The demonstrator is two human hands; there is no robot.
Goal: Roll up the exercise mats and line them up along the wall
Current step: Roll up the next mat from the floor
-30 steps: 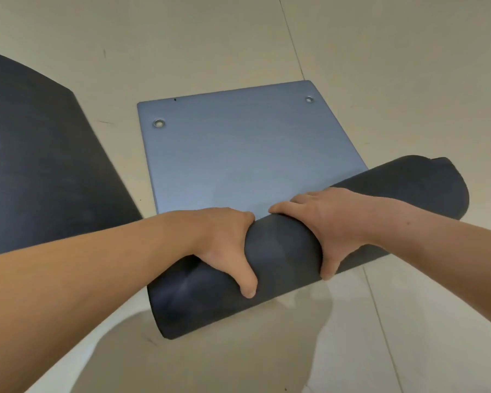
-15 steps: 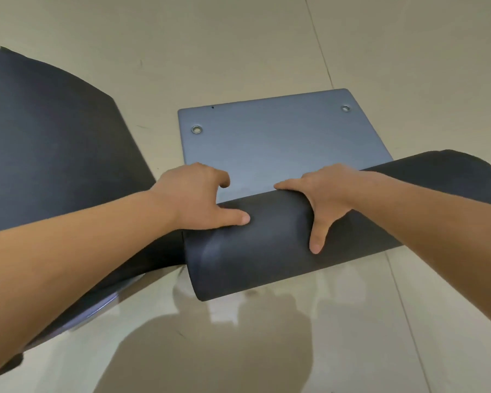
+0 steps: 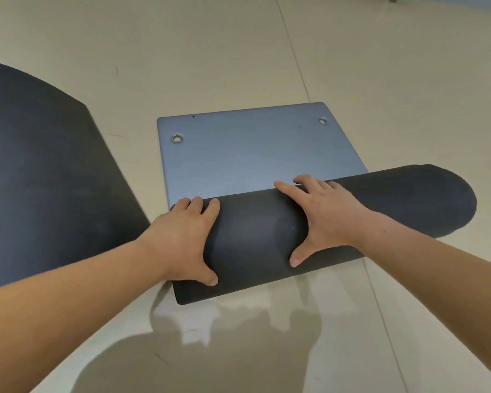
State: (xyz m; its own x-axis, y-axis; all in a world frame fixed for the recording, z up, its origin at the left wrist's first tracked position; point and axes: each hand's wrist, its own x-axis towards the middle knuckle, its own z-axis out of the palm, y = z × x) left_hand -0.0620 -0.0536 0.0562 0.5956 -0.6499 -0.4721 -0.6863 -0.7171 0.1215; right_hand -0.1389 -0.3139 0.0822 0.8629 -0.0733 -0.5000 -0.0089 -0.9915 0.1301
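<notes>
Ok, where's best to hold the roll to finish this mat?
Take the roll from its near side, palms over the rounded top, thumbs behind, spaced as the left hand and right hand sit. The flat tail lies beyond, so pushing away should wind it.

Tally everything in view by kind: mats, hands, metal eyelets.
Exercise mats: 2 (half-rolled mat, unrolled dark mat)
Hands: 2 (left hand, right hand, both gripping the roll)
Metal eyelets: 2 (left-corner eyelet, right-corner eyelet)
Total: 6
</notes>
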